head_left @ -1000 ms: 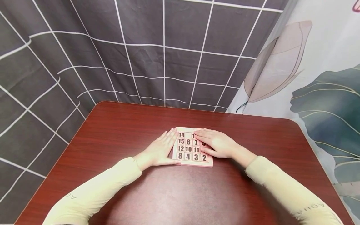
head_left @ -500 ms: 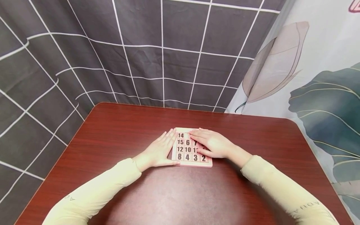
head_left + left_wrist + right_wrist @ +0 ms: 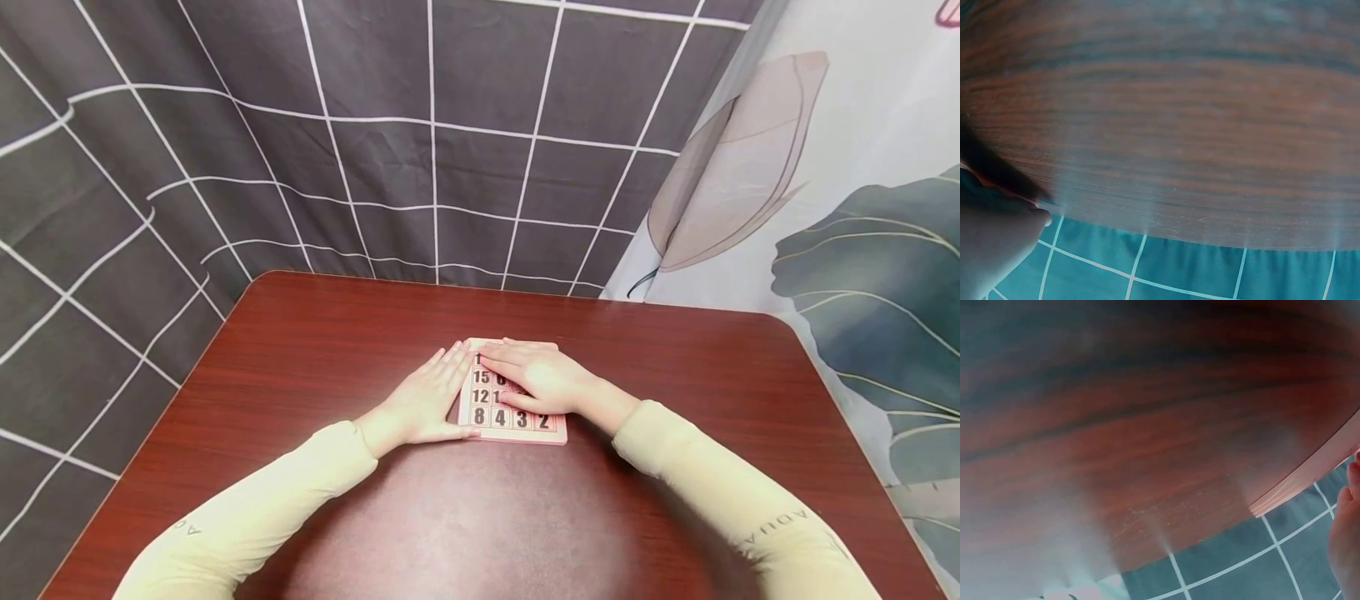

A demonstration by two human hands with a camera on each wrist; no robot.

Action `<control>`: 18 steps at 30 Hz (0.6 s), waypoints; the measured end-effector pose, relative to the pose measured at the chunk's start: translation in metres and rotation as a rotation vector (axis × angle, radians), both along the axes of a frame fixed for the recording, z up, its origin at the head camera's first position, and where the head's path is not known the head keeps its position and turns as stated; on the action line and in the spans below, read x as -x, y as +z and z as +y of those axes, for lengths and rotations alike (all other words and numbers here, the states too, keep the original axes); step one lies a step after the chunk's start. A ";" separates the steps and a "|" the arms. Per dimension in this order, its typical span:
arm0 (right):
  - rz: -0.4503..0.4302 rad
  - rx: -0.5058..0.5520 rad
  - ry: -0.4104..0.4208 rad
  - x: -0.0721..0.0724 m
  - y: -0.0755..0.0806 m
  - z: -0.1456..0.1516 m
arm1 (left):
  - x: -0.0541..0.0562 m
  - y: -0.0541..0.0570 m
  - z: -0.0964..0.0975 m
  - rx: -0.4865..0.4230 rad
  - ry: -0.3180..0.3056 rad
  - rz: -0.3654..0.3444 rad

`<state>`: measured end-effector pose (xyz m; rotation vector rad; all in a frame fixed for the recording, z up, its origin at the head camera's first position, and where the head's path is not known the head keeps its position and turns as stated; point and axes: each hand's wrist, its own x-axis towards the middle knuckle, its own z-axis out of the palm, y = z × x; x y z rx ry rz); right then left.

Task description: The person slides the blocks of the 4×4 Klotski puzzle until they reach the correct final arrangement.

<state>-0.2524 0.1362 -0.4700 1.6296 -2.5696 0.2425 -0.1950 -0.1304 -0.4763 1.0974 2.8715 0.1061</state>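
Observation:
A pale sliding number puzzle (image 3: 512,434) with a pinkish rim lies flat on the table. My left hand (image 3: 422,406) rests along its left side, fingers straight near the top left corner and thumb at the lower edge. Across the puzzle's upper part lies my right hand (image 3: 546,377), its extended fingers reaching the top left and hiding many tiles. The bottom row reads 8, 4, 3, 2. In the right wrist view the puzzle's side edge (image 3: 1310,472) shows near the right hand (image 3: 1344,547); the left wrist view catches only part of the left hand (image 3: 997,250).
The puzzle lies on a reddish-brown wood-grain table (image 3: 337,333). Behind and to the left hangs a dark grey curtain (image 3: 375,158) with white grid lines. A white leaf-patterned curtain (image 3: 862,100) hangs at the right.
My right hand has slid leftward across the puzzle, covering the upper left tiles and uncovering its top right corner. The left hand and the puzzle have stayed in place.

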 end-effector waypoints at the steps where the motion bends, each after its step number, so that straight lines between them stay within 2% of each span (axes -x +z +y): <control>1: -0.006 -0.009 -0.007 0.000 0.000 -0.001 | 0.000 0.000 0.000 -0.001 0.000 0.000; 6: -0.021 -0.020 -0.014 -0.001 0.002 0.001 | 0.000 -0.001 0.000 -0.008 0.000 0.002; 18: 0.016 0.053 0.014 -0.002 0.000 0.025 | 0.001 -0.003 -0.001 -0.001 0.004 -0.004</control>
